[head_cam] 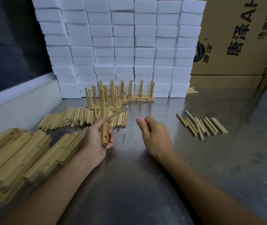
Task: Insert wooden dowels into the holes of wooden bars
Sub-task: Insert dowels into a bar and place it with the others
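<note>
Steel table (129, 176), left hand (95, 142) fingers (111, 140) around bar (104, 127), right hand (155, 135) apart

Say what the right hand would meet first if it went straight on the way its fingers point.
The right hand, empty with loosely curled fingers, points up and left toward the bar in the left hand. It would probably meet that bar or its lower dowel first; depth is unclear.

Bars (20, 158) left, dowels (202, 125) right, perhaps finished racks (141, 98) behind.
</note>
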A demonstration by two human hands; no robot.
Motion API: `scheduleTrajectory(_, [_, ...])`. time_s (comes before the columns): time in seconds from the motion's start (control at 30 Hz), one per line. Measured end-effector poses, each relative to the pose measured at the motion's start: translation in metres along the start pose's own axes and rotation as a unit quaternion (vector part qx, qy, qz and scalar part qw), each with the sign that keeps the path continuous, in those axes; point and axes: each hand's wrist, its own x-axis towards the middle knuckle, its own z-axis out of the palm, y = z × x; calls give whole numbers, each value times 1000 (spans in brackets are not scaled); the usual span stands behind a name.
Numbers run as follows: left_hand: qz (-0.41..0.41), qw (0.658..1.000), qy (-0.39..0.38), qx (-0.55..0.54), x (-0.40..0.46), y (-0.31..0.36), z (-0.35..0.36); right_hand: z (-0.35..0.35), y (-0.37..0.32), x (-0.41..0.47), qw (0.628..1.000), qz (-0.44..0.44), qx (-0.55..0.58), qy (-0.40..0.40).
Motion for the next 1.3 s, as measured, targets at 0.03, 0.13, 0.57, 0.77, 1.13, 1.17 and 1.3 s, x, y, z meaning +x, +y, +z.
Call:
scheduleTrajectory(0.03, [-1, 1000, -2, 1, 0, 0, 0, 0, 1, 0, 1000, 4, 6, 0])
scheduleTrajectory(0.13, [-3, 1000, -8, 10, 0, 1, -1, 1, 7, 3, 1000, 3, 12, 16])
scheduleTrajectory(0.57, [-10, 1000, 4, 26, -4, 4, 1, -1, 15, 4, 991, 37, 47, 123])
scheduleTrajectory(0.77, [-14, 1000, 2, 17, -3, 3, 0, 0, 18, 7, 994, 93, 36, 44])
scheduleTrajectory(1.13, [-17, 1000, 4, 23, -4, 3, 2, -3, 10, 1, 994, 68, -4, 83])
scheduleTrajectory(1.17, [-18, 1000, 4, 22, -4, 3, 2, -3, 10, 2, 994, 69, -2, 79])
scheduleTrajectory(1.3, [-19, 1000, 4, 18, -5, 3, 1, -2, 14, 2, 994, 64, 27, 81])
